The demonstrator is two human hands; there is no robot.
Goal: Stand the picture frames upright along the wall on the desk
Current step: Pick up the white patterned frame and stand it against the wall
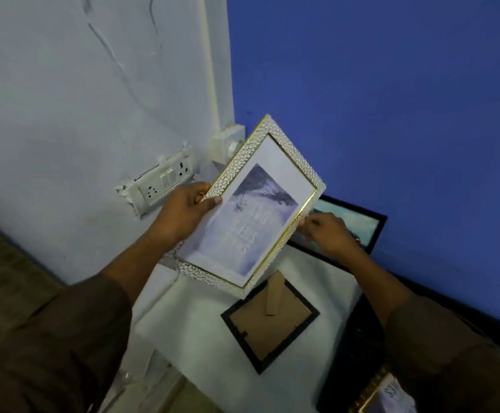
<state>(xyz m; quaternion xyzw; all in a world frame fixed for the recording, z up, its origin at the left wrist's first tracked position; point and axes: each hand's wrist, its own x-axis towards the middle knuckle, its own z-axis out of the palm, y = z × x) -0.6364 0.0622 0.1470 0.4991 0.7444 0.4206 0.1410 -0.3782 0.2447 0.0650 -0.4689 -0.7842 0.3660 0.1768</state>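
I hold a white pebble-textured picture frame (254,210) with a gold inner edge in the air above the white desk (195,332), glass side facing me. My left hand (183,214) grips its left edge, thumb on the glass. My right hand (329,234) pinches its right edge. Below it a black frame (269,323) lies face down, its cardboard back and stand showing. Another black frame (358,225) with a picture leans against the blue wall (391,99), partly hidden by my right hand.
A white switch and socket panel (159,183) and a small white box (227,141) stick out of the pale wall by the corner. A gold-edged frame (388,394) sits at the bottom right on a dark surface. The desk's left edge drops to the floor.
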